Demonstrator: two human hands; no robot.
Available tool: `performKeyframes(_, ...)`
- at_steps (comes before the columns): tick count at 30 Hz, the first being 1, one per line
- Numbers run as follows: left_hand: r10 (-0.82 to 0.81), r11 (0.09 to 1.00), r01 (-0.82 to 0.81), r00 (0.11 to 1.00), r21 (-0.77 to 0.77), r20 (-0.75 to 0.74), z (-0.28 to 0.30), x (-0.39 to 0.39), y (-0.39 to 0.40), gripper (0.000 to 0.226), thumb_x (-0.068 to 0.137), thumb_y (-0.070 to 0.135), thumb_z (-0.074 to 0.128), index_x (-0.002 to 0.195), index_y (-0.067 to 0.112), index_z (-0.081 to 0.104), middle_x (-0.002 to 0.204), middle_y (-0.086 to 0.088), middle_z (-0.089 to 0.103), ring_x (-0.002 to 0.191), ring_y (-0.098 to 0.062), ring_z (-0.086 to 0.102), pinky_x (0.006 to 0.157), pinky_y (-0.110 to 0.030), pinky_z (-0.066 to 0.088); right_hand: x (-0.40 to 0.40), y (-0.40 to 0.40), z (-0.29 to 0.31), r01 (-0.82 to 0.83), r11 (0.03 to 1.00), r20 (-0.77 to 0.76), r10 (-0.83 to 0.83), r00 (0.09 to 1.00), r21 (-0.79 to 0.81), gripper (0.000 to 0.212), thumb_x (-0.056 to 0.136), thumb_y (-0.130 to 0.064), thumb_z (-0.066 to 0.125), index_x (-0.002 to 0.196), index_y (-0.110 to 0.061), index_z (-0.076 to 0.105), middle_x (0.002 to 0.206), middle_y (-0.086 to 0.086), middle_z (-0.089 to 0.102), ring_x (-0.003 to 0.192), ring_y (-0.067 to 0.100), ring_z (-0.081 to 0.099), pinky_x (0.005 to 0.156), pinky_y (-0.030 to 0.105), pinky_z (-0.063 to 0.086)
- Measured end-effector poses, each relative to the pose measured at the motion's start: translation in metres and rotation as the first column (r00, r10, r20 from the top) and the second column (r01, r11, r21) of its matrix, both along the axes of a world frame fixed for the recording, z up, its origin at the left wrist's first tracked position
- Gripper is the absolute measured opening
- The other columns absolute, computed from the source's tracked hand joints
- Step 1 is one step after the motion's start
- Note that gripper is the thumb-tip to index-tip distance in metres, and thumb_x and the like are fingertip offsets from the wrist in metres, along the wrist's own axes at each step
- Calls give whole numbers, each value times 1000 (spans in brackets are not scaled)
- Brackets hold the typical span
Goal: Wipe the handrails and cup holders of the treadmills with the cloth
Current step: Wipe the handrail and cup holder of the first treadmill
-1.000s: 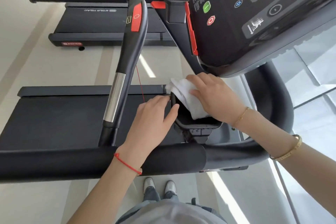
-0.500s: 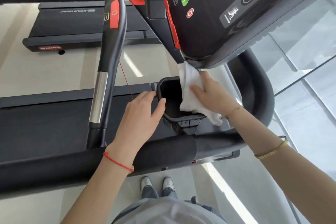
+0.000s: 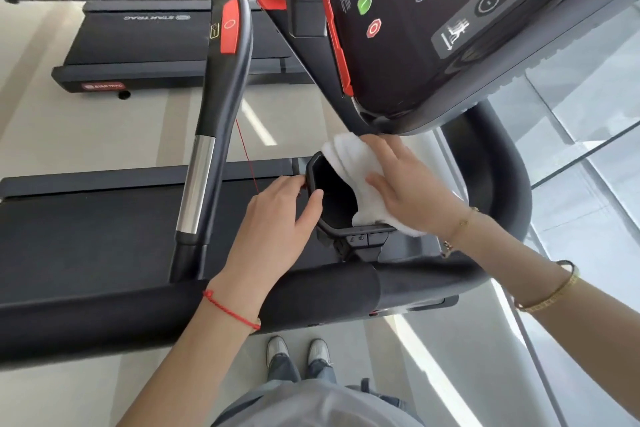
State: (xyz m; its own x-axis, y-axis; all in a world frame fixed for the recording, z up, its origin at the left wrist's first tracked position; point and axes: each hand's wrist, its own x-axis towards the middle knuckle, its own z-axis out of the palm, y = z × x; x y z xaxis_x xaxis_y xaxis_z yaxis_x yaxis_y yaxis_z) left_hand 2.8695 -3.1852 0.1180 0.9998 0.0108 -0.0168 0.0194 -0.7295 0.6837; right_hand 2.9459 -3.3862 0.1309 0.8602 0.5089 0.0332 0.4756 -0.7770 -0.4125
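Filling most of the frame, the treadmill's dark padded handrail [image 3: 104, 319] is running along the lower half and curving up the right side, while the glossy black console [image 3: 485, 28] is hanging over the upper right, just above the right hand. A second black handrail [image 3: 221, 107], with a red panel and a bare metal band, is slanting through the centre left, leaving only a narrow gap to the cup holder. Open pale floor is showing at the upper left around a second treadmill [image 3: 156, 45], and glass panels are closing off the right edge.

At centre frame, the black octagonal cup holder [image 3: 332, 198] is sitting between the two hands, its hollow mostly open. The white terry cloth [image 3: 349, 163] is draping over its right rim and down inside. The right hand [image 3: 405, 184] is pressing flat on the cloth, fingers fairly straight, so its grip is wide. The left hand [image 3: 277, 215] is curling its grip on the holder's left rim, thumb on the rim's inner edge. Another cup holder [image 3: 308, 3] is sitting at the top centre, beside the console.
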Motion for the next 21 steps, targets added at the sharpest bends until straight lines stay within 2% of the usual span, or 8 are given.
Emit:
performKeyframes(2,1,1000,-1,1000,4,-6,0,0,0,41,101,42,42,126,14,59,107,5,60,99,-17,57,94,-39,46,12,-1,4,-150,983,53,156,986,-106,49,95,-9,49,142,-3,37,138,16,43,123,34,45,104,34,34)
performKeyframes(4,1,1000,-1,1000,7,-6,0,0,0,40,101,41,43,124,13,60,106,5,60,97,-17,57,92,-37,46,25,6,7,-254,945,73,273,959,-204,47,94,-11,49,140,-4,40,134,14,49,119,34,49,103,38,38)
performKeyframes(8,6,1000,-7,1000,20,13,1,-1,-1,26,101,36,45,107,17,60,82,12,49,78,-13,52,74,-28,37,39,39,9,-378,881,112,423,899,-285,43,91,-24,36,128,-10,53,113,7,59,93,31,60,81,41,49)
performKeyframes(11,5,1000,-5,1000,17,20,2,-1,-1,24,101,37,45,107,19,60,81,13,48,76,-12,52,72,-25,35,35,39,9,-372,877,104,419,902,-305,46,90,-28,32,128,-12,53,110,6,59,88,29,59,78,38,48)
performKeyframes(14,-4,1000,4,1000,-7,6,1,-1,0,33,100,41,43,114,16,61,98,8,58,91,-14,57,86,-33,46,26,12,12,-276,924,121,316,941,-265,44,95,-23,37,136,-9,44,121,9,56,105,31,55,92,41,43)
performKeyframes(16,-1,1000,1,1000,-8,-5,2,-1,0,38,100,43,42,120,17,60,108,7,60,100,-16,57,93,-37,46,21,1,13,-243,944,104,270,957,-222,45,95,-20,41,139,-9,41,128,10,53,113,32,52,97,43,42)
performKeyframes(18,4,1000,-4,1000,1,-5,3,-1,-1,35,101,42,42,118,17,60,105,7,59,99,-15,56,92,-36,46,25,11,12,-266,931,109,300,948,-250,46,94,-20,41,138,-9,43,126,10,54,110,32,53,94,43,43)
performKeyframes(21,2,999,-2,1000,36,26,4,-2,-2,27,101,37,44,113,18,59,90,10,51,86,-12,51,81,-30,41,36,38,9,-338,891,126,389,913,-302,40,90,-13,47,131,-12,50,114,7,59,93,31,59,82,42,46)
